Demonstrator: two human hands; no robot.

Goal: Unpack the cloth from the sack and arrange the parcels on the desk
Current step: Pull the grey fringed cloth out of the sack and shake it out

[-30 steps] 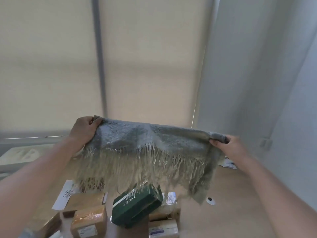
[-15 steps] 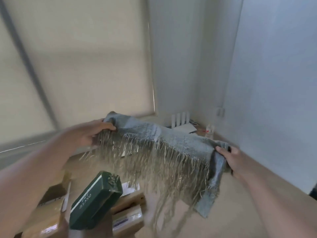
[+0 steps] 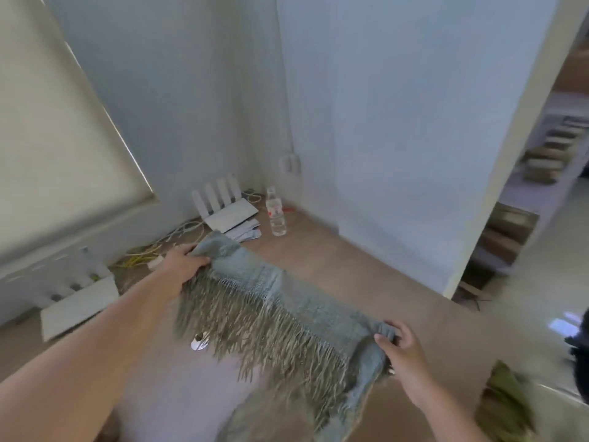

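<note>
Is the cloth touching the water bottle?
Apart. The head view shows bare desk between the cloth, held by the left hand and right hand, and the bottle.

Grey fringed cloth (image 3: 287, 301) stretched taut above desk (image 3: 334, 260).

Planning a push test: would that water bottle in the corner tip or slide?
The water bottle is tall, narrow and upright, so it probably tips. It looks clear and nearly empty, so likely light. Once down, it would probably roll across the desk.
</note>
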